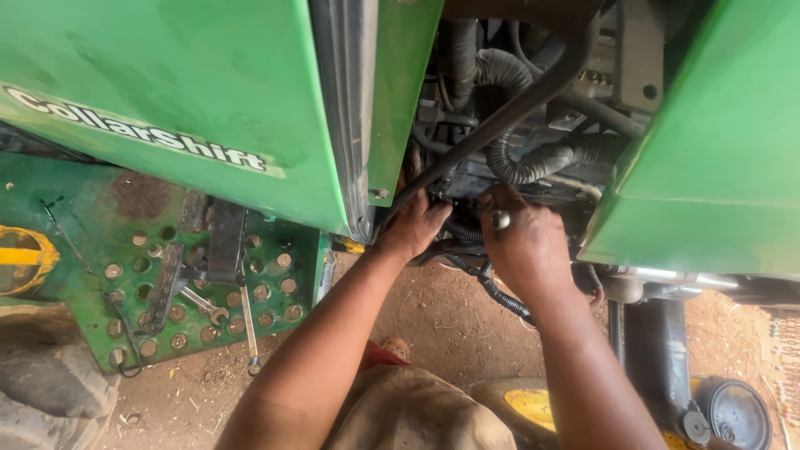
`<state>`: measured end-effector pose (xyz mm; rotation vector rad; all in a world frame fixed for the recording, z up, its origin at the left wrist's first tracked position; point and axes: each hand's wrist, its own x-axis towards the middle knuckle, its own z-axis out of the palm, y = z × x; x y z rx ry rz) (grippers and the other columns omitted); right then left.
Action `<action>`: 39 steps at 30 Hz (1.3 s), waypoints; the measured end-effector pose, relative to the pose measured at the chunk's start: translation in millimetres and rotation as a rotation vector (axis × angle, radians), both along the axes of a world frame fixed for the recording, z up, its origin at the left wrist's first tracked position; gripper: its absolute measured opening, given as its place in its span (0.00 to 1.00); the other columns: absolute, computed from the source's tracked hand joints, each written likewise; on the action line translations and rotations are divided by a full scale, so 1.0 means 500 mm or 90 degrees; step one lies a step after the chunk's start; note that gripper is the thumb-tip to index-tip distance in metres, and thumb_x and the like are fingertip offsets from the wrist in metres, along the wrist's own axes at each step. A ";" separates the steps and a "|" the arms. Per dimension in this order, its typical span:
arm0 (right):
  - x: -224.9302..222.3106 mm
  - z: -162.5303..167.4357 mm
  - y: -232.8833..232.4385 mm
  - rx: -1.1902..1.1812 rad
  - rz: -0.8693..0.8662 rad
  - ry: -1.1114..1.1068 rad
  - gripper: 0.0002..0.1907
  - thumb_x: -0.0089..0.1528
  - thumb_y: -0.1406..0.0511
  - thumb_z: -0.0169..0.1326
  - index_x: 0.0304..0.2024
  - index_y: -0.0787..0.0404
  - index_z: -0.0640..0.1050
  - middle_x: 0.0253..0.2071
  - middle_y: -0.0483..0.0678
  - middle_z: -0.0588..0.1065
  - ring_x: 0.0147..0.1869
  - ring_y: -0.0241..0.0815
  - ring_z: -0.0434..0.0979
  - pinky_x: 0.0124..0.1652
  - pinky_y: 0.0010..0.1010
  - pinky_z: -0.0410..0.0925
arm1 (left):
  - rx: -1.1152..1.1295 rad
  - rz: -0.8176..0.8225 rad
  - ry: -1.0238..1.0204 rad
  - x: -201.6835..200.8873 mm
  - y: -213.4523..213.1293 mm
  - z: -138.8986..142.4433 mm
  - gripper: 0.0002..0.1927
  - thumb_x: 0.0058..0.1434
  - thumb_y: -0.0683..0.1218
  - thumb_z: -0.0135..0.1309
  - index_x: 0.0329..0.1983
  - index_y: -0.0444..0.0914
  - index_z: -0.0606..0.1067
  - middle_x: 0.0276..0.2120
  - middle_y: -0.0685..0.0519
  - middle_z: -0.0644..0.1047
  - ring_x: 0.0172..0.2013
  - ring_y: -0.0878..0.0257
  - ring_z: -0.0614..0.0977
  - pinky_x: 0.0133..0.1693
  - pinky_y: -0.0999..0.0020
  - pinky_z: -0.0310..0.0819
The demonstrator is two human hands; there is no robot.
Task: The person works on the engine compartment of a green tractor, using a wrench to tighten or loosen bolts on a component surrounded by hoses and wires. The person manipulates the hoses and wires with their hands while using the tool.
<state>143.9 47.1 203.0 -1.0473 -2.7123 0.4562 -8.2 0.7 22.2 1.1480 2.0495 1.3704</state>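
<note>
— Head view, looking down: what have your fingers got?

— My right hand [527, 248] is curled shut around a small metal tool; only its shiny round end [500, 220] pokes out above my knuckles, so I can't say what kind of tool it is. My left hand [414, 225] is pushed into the gap between the panels. Its fingertips go out of sight behind a dark bent bar [492, 125], and I can't tell whether they're together or gripping anything.

— What's around them?

— Black corrugated hoses [533, 162] and wiring just above and under my hands, all inside the engine bay. A thinner ribbed cable [500, 296] hangs below my right wrist.

— And further out?

— Green body panels on both sides — a big one on the left [192, 92], another on the right [725, 150]. Lower left is a green perforated footplate [275, 312] with two long wrenches lying on it [248, 329], one reaching over the edge toward the dirt floor [442, 325]. A tyre [42, 383] shows at the bottom-left corner, and a round black cap [735, 412] sits bottom right.
</note>
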 end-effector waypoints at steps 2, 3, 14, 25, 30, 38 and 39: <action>0.009 -0.008 -0.006 -0.041 -0.026 0.015 0.10 0.67 0.64 0.50 0.47 0.58 0.80 0.31 0.54 0.82 0.25 0.47 0.83 0.28 0.40 0.75 | -0.031 0.004 -0.006 0.003 -0.005 0.010 0.61 0.60 0.51 0.61 0.77 0.43 0.25 0.75 0.34 0.27 0.75 0.40 0.29 0.73 0.46 0.28; 0.013 -0.012 -0.007 -0.059 -0.040 0.023 0.10 0.68 0.64 0.50 0.46 0.58 0.80 0.30 0.54 0.82 0.24 0.47 0.82 0.28 0.40 0.75 | -0.036 0.004 -0.015 0.003 -0.007 0.017 0.61 0.60 0.51 0.61 0.77 0.42 0.26 0.75 0.33 0.27 0.75 0.40 0.29 0.73 0.46 0.28; 0.058 -0.091 -0.125 0.007 -0.071 0.290 0.06 0.66 0.71 0.51 0.45 0.62 0.77 0.30 0.56 0.81 0.28 0.48 0.83 0.27 0.39 0.73 | 0.064 0.043 0.038 0.013 -0.010 0.031 0.57 0.59 0.47 0.60 0.78 0.36 0.33 0.75 0.29 0.39 0.76 0.35 0.41 0.74 0.46 0.39; 0.059 -0.067 -0.093 -0.030 -0.012 0.235 0.04 0.66 0.69 0.52 0.43 0.61 0.77 0.32 0.57 0.81 0.32 0.54 0.84 0.30 0.42 0.73 | -0.002 0.019 -0.097 0.021 -0.016 0.026 0.53 0.66 0.52 0.55 0.79 0.40 0.31 0.75 0.29 0.39 0.74 0.35 0.45 0.71 0.48 0.45; 0.056 -0.069 -0.107 -0.023 -0.024 0.239 0.05 0.65 0.69 0.53 0.42 0.61 0.78 0.33 0.57 0.81 0.34 0.54 0.85 0.32 0.41 0.74 | 0.070 0.042 0.026 0.020 -0.024 0.027 0.51 0.65 0.52 0.56 0.78 0.37 0.37 0.75 0.30 0.47 0.75 0.38 0.52 0.74 0.54 0.49; -0.004 -0.035 -0.069 -0.146 -0.129 0.124 0.11 0.70 0.62 0.46 0.47 0.60 0.76 0.24 0.56 0.80 0.21 0.52 0.82 0.21 0.45 0.70 | -0.087 -0.043 -0.198 0.023 -0.012 0.077 0.52 0.72 0.48 0.53 0.79 0.40 0.26 0.78 0.36 0.37 0.67 0.39 0.53 0.65 0.48 0.50; -0.013 -0.028 -0.060 -0.160 -0.126 0.128 0.12 0.70 0.62 0.44 0.49 0.60 0.75 0.23 0.56 0.80 0.20 0.52 0.81 0.20 0.46 0.69 | -0.174 -0.040 -0.268 0.025 -0.013 0.081 0.52 0.70 0.50 0.50 0.81 0.43 0.26 0.79 0.40 0.40 0.58 0.40 0.68 0.58 0.48 0.65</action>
